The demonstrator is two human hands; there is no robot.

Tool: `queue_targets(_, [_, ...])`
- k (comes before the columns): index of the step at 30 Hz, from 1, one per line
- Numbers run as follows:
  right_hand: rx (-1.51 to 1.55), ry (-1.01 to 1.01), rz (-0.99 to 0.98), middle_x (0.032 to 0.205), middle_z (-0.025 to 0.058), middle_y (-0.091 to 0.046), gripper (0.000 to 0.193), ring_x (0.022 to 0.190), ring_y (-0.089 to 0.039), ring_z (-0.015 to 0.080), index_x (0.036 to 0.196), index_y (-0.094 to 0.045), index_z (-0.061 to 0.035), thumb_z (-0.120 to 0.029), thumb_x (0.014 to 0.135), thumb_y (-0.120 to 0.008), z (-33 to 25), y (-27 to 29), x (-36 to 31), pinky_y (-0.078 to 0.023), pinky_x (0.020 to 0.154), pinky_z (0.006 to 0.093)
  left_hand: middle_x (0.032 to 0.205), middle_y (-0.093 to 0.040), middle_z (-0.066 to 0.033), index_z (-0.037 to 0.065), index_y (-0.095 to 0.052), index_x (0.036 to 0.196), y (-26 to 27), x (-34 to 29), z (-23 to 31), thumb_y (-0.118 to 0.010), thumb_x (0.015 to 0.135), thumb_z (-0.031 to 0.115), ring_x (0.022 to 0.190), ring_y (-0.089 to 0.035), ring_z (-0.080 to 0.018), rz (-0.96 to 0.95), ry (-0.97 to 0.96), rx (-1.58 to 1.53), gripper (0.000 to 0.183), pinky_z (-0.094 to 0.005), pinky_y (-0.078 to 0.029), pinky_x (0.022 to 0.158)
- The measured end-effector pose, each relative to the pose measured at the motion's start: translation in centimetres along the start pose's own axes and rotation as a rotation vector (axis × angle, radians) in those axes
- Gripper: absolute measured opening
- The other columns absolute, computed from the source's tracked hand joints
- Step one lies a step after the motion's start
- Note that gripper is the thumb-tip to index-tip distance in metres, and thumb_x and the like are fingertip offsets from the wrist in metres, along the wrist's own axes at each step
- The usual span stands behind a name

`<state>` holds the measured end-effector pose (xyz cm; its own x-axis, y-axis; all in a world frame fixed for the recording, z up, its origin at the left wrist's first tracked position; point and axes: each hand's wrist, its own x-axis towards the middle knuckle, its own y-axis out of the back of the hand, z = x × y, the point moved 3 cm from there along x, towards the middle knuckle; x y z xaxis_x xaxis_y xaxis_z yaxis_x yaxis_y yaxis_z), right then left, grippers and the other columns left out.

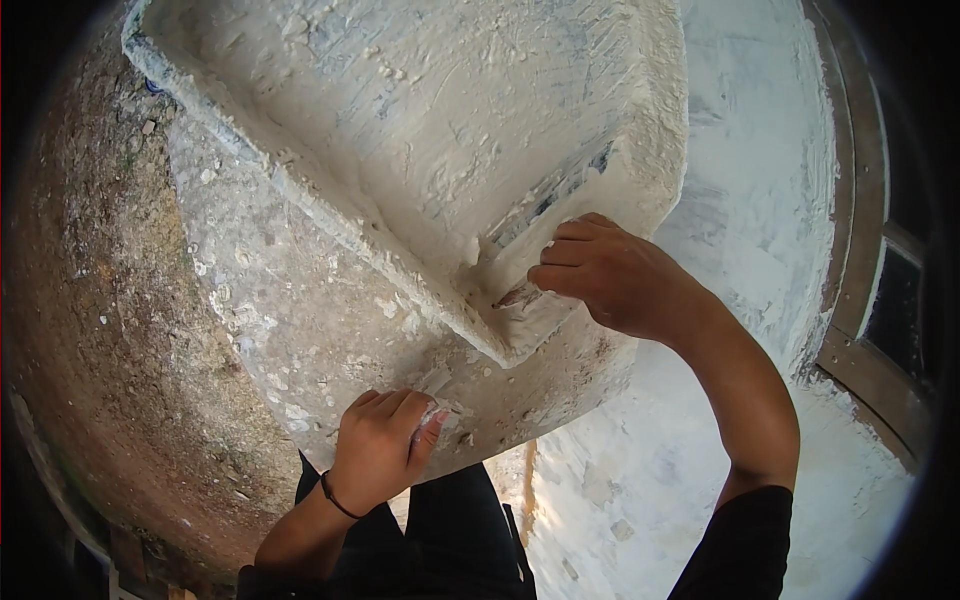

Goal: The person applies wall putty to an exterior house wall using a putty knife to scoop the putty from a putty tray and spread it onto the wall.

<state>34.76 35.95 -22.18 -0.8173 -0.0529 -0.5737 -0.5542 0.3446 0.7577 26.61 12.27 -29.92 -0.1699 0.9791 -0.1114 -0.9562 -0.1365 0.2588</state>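
Observation:
A large shallow tray [400, 150], crusted with cream-white plaster, has one corner pointing toward me. At that corner my right hand [625, 275] reaches over the right-hand wall, fingers curled and closed. Something narrow and brownish, smeared with plaster, sticks out below its fingers into the corner; whether it is a tool or a fingertip I cannot make out. My left hand [380, 440] is closed in front of the tray, low over the spattered surface. A small pale, plaster-covered piece [440, 405] shows at its thumb, its kind unclear.
Under the tray lies a stained sheet or board [290, 270] with dried plaster lumps. Rough brown ground [120, 250] spreads on the left. To the right a white-smeared surface [750, 200] runs up to a wooden frame [865, 200] with dark panels. My legs [440, 540] stand close below.

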Motion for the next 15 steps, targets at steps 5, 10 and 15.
queue_targets(5, [0.098,0.063,-0.094,0.086,0.0043,-0.06,0.033,0.092,-0.055,0.0223,0.095,-0.063,-0.0048,0.012,0.067,-0.063,0.6,0.3,1.6,-0.043,0.091,0.0342,0.066,-0.057,-0.0124,0.001,-0.056,0.083,-0.5,-0.2,-0.5,-0.063,0.083,0.01,0.057,-0.055,-0.0321,0.003,0.011,-0.01,0.012,-0.0395,-0.042,0.056])
queue_targets(10, [0.109,0.061,-0.159,0.087,0.0046,-0.061,0.029,0.092,-0.055,0.0222,0.094,-0.063,-0.0037,0.012,0.069,-0.063,0.3,0.5,2.3,-0.043,0.091,0.0343,0.069,-0.058,-0.0113,0.002,-0.056,0.083,0.0,-0.2,-0.9,-0.066,0.081,0.012,0.06,-0.058,-0.03,0.046,0.047,0.02,0.014,-0.0393,-0.043,0.057])
queue_targets(15, [0.094,0.063,-0.199,0.088,0.0048,-0.062,0.025,0.093,-0.056,0.0225,0.093,-0.063,-0.003,0.01,0.072,-0.063,0.3,0.7,2.6,-0.043,0.092,0.0346,0.07,-0.059,-0.0118,0.002,-0.056,0.084,-0.5,-0.4,-1.0,-0.066,0.081,0.012,0.061,-0.059,-0.0302,0.021,0.041,0.029,0.014,-0.0389,-0.043,0.058])
